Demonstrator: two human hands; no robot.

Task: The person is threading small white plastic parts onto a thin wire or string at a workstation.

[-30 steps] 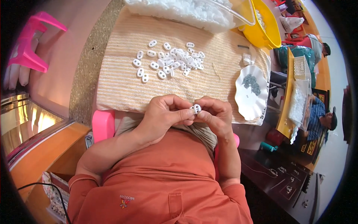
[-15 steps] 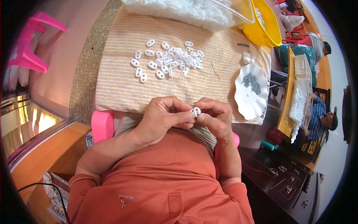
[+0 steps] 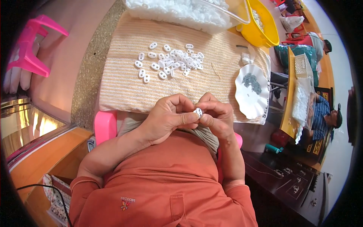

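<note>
As left hand faces right hand, fingertips pinch a white piece.

Both bare hands close together, thumbs pinched toward curled forefingers; forearms angled inward

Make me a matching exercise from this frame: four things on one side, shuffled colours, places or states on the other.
1. Plate
2. Basin
3. Loose pieces
4. Left hand

A. Yellow
B. Pinching a white piece together with the right hand
C. Wavy-edged, bearing grey bits
D. Heaped and scattered on striped cloth

Pairs: 1-C, 2-A, 3-D, 4-B
</note>
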